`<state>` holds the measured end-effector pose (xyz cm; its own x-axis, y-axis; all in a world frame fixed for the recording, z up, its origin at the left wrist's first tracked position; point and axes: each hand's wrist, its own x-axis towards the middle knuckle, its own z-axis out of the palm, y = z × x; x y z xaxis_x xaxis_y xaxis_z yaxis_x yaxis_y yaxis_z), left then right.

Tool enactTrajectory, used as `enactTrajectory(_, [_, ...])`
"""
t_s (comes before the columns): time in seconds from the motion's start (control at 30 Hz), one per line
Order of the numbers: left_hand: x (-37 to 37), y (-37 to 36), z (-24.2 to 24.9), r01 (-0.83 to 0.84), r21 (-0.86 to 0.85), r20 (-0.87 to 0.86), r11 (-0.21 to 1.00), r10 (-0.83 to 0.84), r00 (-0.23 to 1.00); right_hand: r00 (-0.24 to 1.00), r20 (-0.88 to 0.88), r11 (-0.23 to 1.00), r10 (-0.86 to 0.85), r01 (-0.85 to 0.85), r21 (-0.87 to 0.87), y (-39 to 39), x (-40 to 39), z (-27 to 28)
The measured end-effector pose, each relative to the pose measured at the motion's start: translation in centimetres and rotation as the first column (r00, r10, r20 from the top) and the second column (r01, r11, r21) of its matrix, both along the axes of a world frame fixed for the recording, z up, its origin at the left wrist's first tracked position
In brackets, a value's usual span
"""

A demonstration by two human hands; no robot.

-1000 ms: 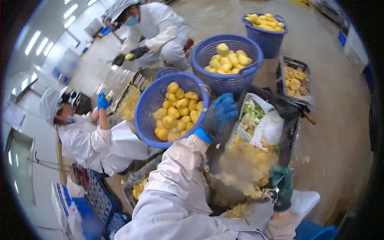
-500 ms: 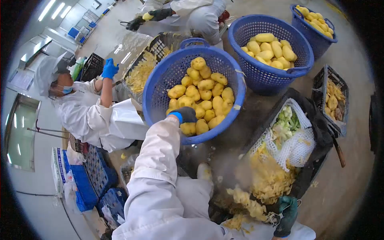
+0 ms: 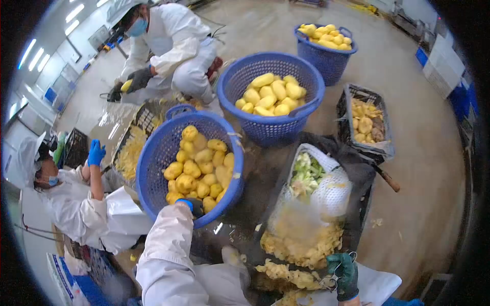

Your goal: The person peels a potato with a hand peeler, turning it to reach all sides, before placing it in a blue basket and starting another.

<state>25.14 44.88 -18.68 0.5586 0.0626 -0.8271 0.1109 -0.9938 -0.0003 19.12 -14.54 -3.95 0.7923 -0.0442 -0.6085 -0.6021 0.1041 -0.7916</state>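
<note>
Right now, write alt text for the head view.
The left hand reaches into a blue basket of peeled potatoes; the right hand holds a peeler over peelings. Two co-workers crouch nearby.

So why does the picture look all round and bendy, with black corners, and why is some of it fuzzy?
In the head view a fisheye lens bends the floor and leaves black corners. The peel pile is smeared by blur, and so is the mesh bag just above it; the nearest blue basket of peeled potatoes looks sharper. Ceiling lights glare at the upper left. The left hand reaches into that basket.
</note>
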Motion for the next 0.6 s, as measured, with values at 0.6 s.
enactTrajectory(0.6, [-4.0, -3.1, 8.5, -0.077, -0.412, 0.508, 0.908, 0.299, 0.808, 0.866, 0.489, 0.961, 0.105, -0.216, 0.175, -2.3, -5.6, 0.8])
